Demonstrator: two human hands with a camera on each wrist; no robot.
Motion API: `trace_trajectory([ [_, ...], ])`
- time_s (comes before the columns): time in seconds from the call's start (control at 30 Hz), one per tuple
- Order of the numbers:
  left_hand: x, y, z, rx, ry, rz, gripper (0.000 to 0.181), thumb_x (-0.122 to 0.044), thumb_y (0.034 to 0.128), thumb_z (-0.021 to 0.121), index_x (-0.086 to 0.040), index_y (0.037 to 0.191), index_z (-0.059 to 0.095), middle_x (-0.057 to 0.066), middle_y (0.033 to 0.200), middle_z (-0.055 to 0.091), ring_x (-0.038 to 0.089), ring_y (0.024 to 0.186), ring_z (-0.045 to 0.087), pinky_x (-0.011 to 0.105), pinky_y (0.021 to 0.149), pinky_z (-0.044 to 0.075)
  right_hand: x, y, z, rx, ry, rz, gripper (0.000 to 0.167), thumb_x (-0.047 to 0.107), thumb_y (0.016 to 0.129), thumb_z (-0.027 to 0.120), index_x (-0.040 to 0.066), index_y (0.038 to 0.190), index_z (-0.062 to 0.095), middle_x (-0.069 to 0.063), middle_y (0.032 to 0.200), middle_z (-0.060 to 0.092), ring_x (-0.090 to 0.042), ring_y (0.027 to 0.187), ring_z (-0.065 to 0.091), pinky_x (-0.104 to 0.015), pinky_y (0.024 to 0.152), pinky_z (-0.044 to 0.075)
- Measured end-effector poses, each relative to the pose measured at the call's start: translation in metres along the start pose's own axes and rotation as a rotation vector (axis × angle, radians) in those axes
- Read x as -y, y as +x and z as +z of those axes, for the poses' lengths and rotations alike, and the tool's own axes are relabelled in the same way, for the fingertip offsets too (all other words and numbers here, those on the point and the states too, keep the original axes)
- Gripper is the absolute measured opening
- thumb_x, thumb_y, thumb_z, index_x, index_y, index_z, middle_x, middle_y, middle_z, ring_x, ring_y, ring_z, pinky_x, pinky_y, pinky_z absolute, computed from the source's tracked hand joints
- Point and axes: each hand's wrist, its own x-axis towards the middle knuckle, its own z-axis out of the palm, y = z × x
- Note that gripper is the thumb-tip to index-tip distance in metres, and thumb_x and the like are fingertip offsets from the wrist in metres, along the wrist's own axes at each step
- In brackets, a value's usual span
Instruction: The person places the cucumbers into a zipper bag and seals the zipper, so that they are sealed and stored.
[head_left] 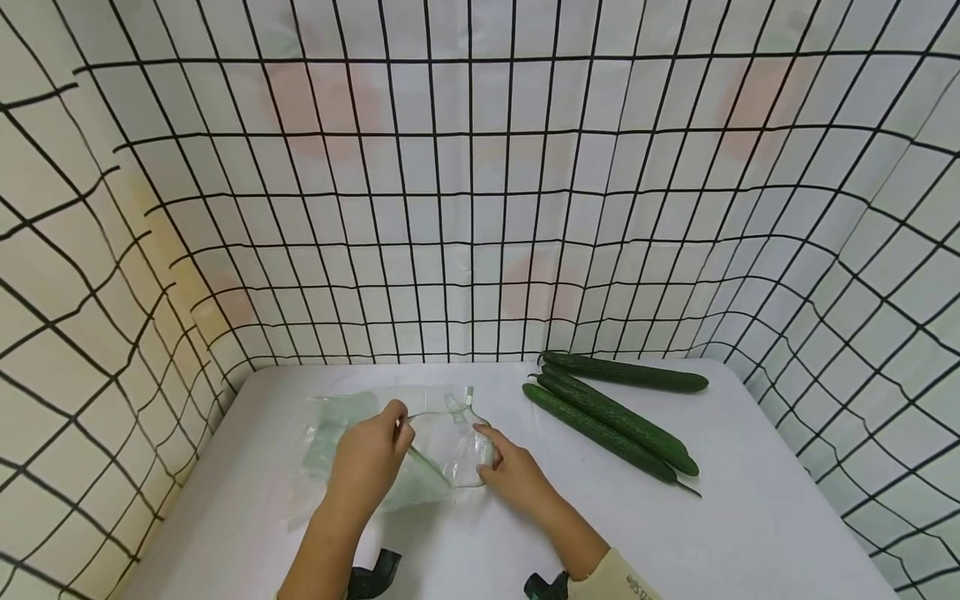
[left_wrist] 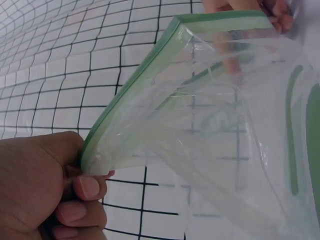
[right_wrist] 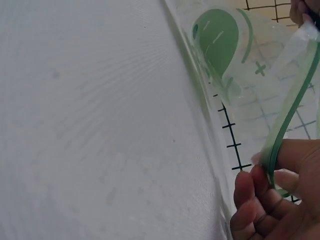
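A clear zip bag (head_left: 330, 437) with green printing lies at the left middle of the white table, its mouth spread apart. My left hand (head_left: 370, 458) pinches one side of the mouth at the green zip strip. On the opposite side, my right hand (head_left: 519, 477) pinches the rim between thumb and fingers. In the left wrist view the bag (left_wrist: 215, 115) stretches between both hands, and I see through it with nothing visible inside. The right wrist view shows the green strip (right_wrist: 295, 102) running from my right fingertips (right_wrist: 244, 185) up toward the left hand.
Three long green cucumbers lie right of the bag: one at the back (head_left: 626, 372), two side by side in front, the middle one (head_left: 618, 419) and the nearer one (head_left: 592, 431). A black grid net (head_left: 471, 196) rises around the back and sides of the table (head_left: 750, 500).
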Motion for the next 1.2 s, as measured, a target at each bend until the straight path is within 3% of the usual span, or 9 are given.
trace_trajectory([
  [0.1,-0.001,0.001,0.002,0.069,-0.067,-0.035,0.007,-0.012,0.0984,0.057,-0.008,0.103,0.060,-0.007,0.057,0.047,0.008,0.046,0.035,0.021,0.043,0.029,0.002,0.000,0.000,0.010,0.021,-0.030,0.067,0.011,0.091,0.072,0.020,0.152,0.045,0.002,0.077,0.057,-0.005,0.065,0.051,-0.019,0.056,0.046],
  [0.3,-0.005,0.000,0.006,0.290,-0.223,-0.127,0.024,-0.014,0.0946,0.067,-0.008,0.116,0.059,-0.007,0.065,0.056,0.009,0.052,0.048,0.023,0.049,0.042,0.006,-0.001,-0.002,0.025,0.029,-0.068,0.074,0.015,0.092,0.073,0.018,0.157,0.037,0.001,0.077,0.057,-0.005,0.067,0.052,-0.020,0.060,0.047],
  [0.37,-0.007,-0.001,0.006,0.310,-0.225,-0.143,0.024,-0.011,0.0925,0.066,-0.008,0.115,0.060,-0.006,0.067,0.056,0.010,0.053,0.048,0.024,0.050,0.042,0.005,-0.001,-0.001,0.022,0.024,-0.063,0.076,0.015,0.092,0.074,0.016,0.157,0.035,0.001,0.076,0.056,-0.005,0.065,0.051,-0.020,0.059,0.047],
  [0.43,-0.008,-0.001,0.005,0.248,-0.180,-0.155,0.020,-0.009,0.0905,0.064,-0.007,0.111,0.062,-0.004,0.068,0.056,0.011,0.053,0.047,0.024,0.048,0.040,0.003,-0.001,-0.001,0.018,0.011,-0.045,0.077,0.014,0.091,0.074,0.015,0.157,0.036,0.002,0.074,0.056,-0.005,0.063,0.050,-0.020,0.057,0.046],
  [0.6,-0.008,-0.002,0.003,-0.110,-0.068,-0.125,0.010,-0.002,0.0879,0.061,-0.005,0.096,0.065,0.002,0.071,0.060,0.010,0.054,0.046,0.023,0.046,0.036,-0.003,0.002,0.002,-0.001,-0.003,0.012,0.075,0.010,0.088,0.074,0.018,0.155,0.040,0.004,0.068,0.054,-0.005,0.057,0.047,-0.019,0.051,0.043],
  [0.67,-0.008,-0.001,0.004,-0.180,-0.068,-0.102,0.009,-0.001,0.0880,0.061,-0.004,0.095,0.066,0.003,0.071,0.062,0.009,0.055,0.046,0.022,0.046,0.036,-0.003,0.003,0.002,-0.006,0.004,0.020,0.074,0.010,0.088,0.073,0.020,0.154,0.041,0.004,0.068,0.054,-0.006,0.057,0.048,-0.019,0.050,0.043],
  [0.8,-0.006,0.001,0.006,-0.117,-0.141,-0.151,0.014,-0.004,0.0913,0.060,-0.005,0.101,0.069,0.000,0.061,0.058,0.008,0.048,0.042,0.021,0.043,0.033,0.000,0.002,-0.001,-0.002,0.030,-0.002,0.071,0.014,0.092,0.072,0.019,0.155,0.040,0.002,0.071,0.057,-0.006,0.058,0.052,-0.021,0.052,0.046],
  [0.97,-0.003,0.004,0.008,-0.002,-0.299,-0.242,0.016,-0.012,0.0983,0.060,-0.008,0.110,0.070,-0.001,0.059,0.063,0.006,0.046,0.053,0.023,0.042,0.041,0.004,0.002,-0.007,0.004,0.079,-0.024,0.065,0.022,0.096,0.070,0.021,0.154,0.041,-0.001,0.080,0.061,-0.008,0.065,0.060,-0.021,0.057,0.050],
  [1.2,0.003,0.006,0.012,-0.015,-0.358,-0.275,0.018,-0.014,0.0996,0.060,-0.006,0.113,0.069,-0.001,0.062,0.066,0.013,0.049,0.061,0.024,0.041,0.042,0.009,0.000,-0.019,-0.009,0.138,-0.003,0.052,0.030,0.098,0.068,0.022,0.147,0.053,-0.003,0.099,0.060,-0.010,0.082,0.058,-0.021,0.068,0.053],
])
